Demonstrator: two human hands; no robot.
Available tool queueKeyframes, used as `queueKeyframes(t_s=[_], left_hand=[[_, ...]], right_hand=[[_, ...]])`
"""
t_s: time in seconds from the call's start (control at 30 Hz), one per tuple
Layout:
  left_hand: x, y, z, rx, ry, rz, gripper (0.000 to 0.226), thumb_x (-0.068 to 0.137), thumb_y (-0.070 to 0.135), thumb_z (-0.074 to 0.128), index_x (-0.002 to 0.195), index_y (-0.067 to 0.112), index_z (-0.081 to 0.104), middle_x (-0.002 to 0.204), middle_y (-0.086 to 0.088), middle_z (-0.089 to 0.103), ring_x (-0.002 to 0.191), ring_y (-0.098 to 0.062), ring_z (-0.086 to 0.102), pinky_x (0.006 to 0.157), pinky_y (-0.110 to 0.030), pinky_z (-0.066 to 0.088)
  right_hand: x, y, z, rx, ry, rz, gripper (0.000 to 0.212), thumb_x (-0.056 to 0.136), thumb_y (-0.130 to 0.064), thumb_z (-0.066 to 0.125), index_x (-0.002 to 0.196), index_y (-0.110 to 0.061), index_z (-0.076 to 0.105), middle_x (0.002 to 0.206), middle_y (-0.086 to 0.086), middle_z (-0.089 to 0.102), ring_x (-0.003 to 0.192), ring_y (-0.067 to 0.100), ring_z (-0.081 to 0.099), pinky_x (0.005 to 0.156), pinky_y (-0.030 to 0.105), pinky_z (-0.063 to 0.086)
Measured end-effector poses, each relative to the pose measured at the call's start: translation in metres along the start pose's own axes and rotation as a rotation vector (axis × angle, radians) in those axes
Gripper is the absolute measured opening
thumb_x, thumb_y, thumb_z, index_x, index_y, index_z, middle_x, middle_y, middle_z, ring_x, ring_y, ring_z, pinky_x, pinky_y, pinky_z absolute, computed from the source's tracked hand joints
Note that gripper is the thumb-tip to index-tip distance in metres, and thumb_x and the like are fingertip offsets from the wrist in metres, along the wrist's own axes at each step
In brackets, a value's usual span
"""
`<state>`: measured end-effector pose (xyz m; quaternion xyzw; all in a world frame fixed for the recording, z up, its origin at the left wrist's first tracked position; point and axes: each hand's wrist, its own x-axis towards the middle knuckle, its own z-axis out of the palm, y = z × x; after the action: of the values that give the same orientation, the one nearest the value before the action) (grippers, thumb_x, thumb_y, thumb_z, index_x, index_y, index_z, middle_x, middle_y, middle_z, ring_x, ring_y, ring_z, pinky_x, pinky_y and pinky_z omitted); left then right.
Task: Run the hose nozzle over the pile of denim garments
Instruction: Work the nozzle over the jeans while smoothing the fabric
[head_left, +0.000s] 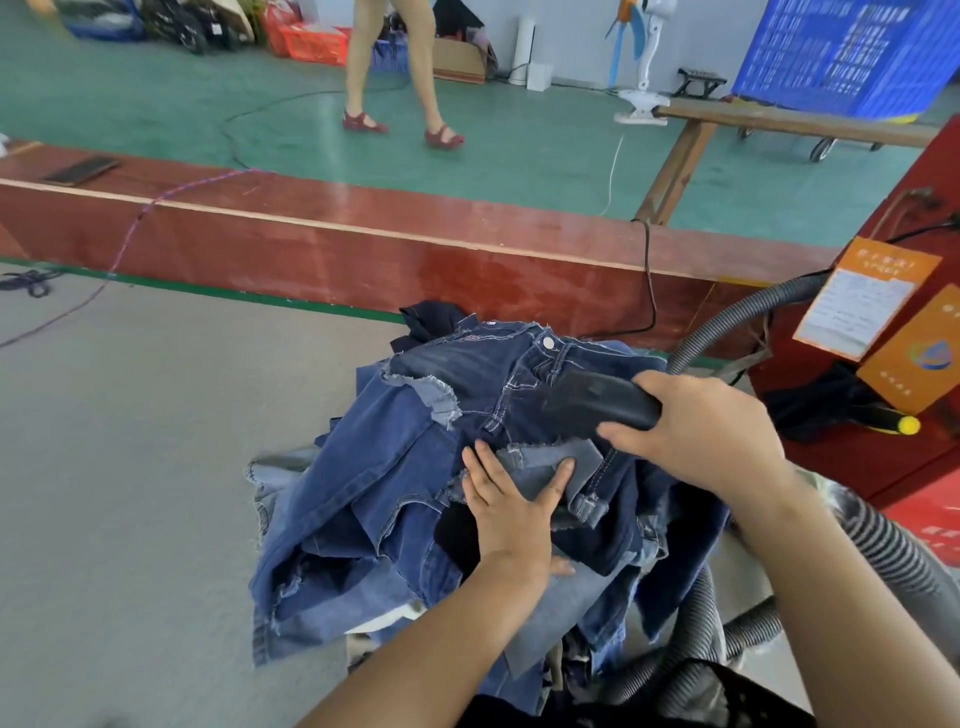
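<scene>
A pile of denim garments (374, 499) in dark and light blue lies on the grey table (130, 467) in front of me. My right hand (696, 426) grips a black hose nozzle (597, 402), whose mouth lies on the top pair of jeans near the waistband button. A grey ribbed hose (737, 317) arcs from the nozzle toward the red machine at right. My left hand (511, 506) rests flat with straight fingers on the denim just below the nozzle, holding the cloth down.
A red machine (904, 322) with orange labels stands at right. A red board wall (363, 244) borders the table's far edge, with cables over it. More hose (691, 644) coils near my body. A person (400, 78) walks on the green floor beyond; a blue crate (841, 52) sits far right.
</scene>
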<state>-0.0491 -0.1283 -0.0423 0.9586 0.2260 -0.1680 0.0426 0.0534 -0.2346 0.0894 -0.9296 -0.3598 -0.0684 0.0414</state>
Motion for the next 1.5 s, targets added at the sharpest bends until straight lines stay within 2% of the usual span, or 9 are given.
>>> queueKeyframes(t_s=[0.17,0.4,0.63,0.77,0.93,1.13,1.23,1.4,1.5], left_hand=[[0.001,0.001,0.000,0.015,-0.021,0.002,0.116,0.074,0.073,0.059,0.136,0.046,-0.036,0.124,-0.043,-0.045,0.131,-0.061,-0.027,0.114,-0.061,-0.002],[0.002,0.001,0.001,0.045,-0.023,-0.007,0.117,0.074,0.073,0.059,0.136,0.044,-0.036,0.124,-0.044,-0.044,0.130,-0.063,-0.026,0.113,-0.062,-0.001],[0.003,0.000,0.002,0.035,-0.001,-0.006,0.122,0.073,0.073,0.061,0.124,0.042,-0.045,0.124,-0.047,-0.043,0.130,-0.064,-0.025,0.113,-0.063,0.001],[0.004,0.001,0.002,0.046,-0.012,-0.005,0.120,0.073,0.073,0.061,0.134,0.044,-0.038,0.130,-0.048,-0.040,0.130,-0.064,-0.025,0.113,-0.062,0.000],[0.001,0.000,-0.001,0.040,-0.030,0.013,0.120,0.073,0.071,0.063,0.134,0.045,-0.038,0.127,-0.044,-0.043,0.130,-0.062,-0.026,0.113,-0.062,-0.001],[0.004,-0.001,0.002,0.024,-0.003,0.010,0.124,0.072,0.071,0.064,0.123,0.044,-0.046,0.124,-0.045,-0.044,0.130,-0.063,-0.026,0.113,-0.063,0.000],[0.004,-0.001,0.004,0.011,0.008,0.005,0.124,0.073,0.070,0.064,0.121,0.043,-0.047,0.123,-0.046,-0.044,0.130,-0.063,-0.027,0.113,-0.062,0.000],[0.004,-0.001,0.003,0.032,-0.023,0.004,0.118,0.074,0.070,0.063,0.140,0.045,-0.032,0.131,-0.046,-0.041,0.130,-0.062,-0.027,0.113,-0.062,-0.001],[0.004,-0.001,0.003,0.043,-0.032,-0.003,0.114,0.075,0.070,0.063,0.147,0.042,-0.020,0.136,-0.047,-0.033,0.131,-0.062,-0.025,0.113,-0.062,0.000]], right_hand=[[-0.007,0.003,0.015,-0.102,-0.158,-0.023,0.036,0.079,-0.066,0.055,0.090,-0.032,0.051,0.064,-0.015,0.042,0.067,0.013,0.047,0.050,0.027,0.030],[0.002,-0.026,0.034,-0.026,-0.107,-0.117,0.035,0.081,-0.061,0.057,0.086,-0.028,0.045,0.060,-0.012,0.036,0.075,0.017,0.060,0.044,0.025,0.023],[0.003,-0.002,0.009,-0.024,0.059,-0.028,0.033,0.080,-0.065,0.056,0.088,-0.033,0.050,0.058,-0.016,0.040,0.059,0.016,0.045,0.048,0.025,0.029],[-0.005,-0.009,0.020,-0.077,-0.065,-0.098,0.036,0.079,-0.066,0.055,0.092,-0.033,0.054,0.058,-0.015,0.040,0.060,0.010,0.044,0.044,0.023,0.025],[0.003,-0.010,0.028,-0.052,-0.167,-0.065,0.037,0.081,-0.062,0.056,0.100,-0.031,0.056,0.072,-0.015,0.048,0.075,0.012,0.052,0.054,0.027,0.032],[-0.005,0.009,0.005,0.020,-0.084,-0.018,0.034,0.076,-0.068,0.055,0.089,-0.036,0.056,0.067,-0.015,0.055,0.064,0.010,0.056,0.051,0.025,0.039],[-0.008,-0.003,0.001,0.072,-0.057,-0.036,0.031,0.074,-0.068,0.058,0.082,-0.039,0.051,0.061,-0.017,0.051,0.062,0.009,0.054,0.048,0.023,0.032],[0.001,-0.028,0.019,-0.011,-0.162,-0.110,0.032,0.078,-0.060,0.059,0.080,-0.031,0.044,0.065,-0.013,0.046,0.079,0.016,0.060,0.053,0.027,0.032],[0.006,-0.042,0.033,-0.042,-0.139,-0.160,0.030,0.079,-0.055,0.059,0.086,-0.028,0.050,0.079,-0.007,0.061,0.085,0.020,0.064,0.055,0.029,0.033]])
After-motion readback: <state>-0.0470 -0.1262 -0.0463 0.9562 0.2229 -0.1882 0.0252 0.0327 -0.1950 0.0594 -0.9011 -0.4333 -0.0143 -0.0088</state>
